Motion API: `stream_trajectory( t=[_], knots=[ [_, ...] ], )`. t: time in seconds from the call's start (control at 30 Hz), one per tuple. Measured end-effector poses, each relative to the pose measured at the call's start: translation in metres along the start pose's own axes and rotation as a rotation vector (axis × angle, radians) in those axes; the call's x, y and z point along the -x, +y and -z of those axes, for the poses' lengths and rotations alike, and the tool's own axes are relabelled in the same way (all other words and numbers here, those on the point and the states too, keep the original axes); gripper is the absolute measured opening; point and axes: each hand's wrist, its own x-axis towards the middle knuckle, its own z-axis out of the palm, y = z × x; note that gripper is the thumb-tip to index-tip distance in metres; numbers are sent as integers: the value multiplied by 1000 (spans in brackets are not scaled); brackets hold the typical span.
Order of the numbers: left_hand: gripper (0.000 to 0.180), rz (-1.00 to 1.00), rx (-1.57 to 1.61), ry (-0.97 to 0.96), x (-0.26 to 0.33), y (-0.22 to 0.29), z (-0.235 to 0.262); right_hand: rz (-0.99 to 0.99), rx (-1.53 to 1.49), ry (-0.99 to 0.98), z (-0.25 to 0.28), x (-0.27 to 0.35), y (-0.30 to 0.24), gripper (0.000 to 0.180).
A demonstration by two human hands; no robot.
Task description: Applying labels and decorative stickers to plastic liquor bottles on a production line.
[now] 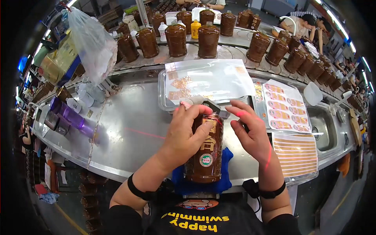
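A brown glazed bottle (205, 156) with gold characters and a round sticker lies on its side on a blue cushion (225, 172) at the table's near edge. My left hand (184, 133) wraps over its upper part near the neck, gripping it. My right hand (248, 131) hovers just right of the bottle with fingers spread, index pointing toward the neck; a red laser line crosses it. Nothing shows in the right hand.
A metal tray (162, 96) holding clear sheets of gold labels sits behind the bottle. Sticker sheets (284, 107) and striped strips (295, 152) lie right. Several brown bottles (176, 39) stand on the conveyor behind. A purple tool (72, 117) and plastic bag (92, 43) are left. Other workers sit far right.
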Motion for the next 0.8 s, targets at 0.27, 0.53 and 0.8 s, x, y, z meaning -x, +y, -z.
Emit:
stream_trajectory(
  t=[0.27,0.53,0.8],
  knots=[
    [13,36,22,87,-9,-5,-15,34,13,-38,-8,-10,4,34],
    [6,-228,2,179,3,20,-6,176,46,-25,-5,-12,-14,22],
    [34,-104,255,123,36,7,-2,273,113,56,37,3,-37,6]
  ],
)
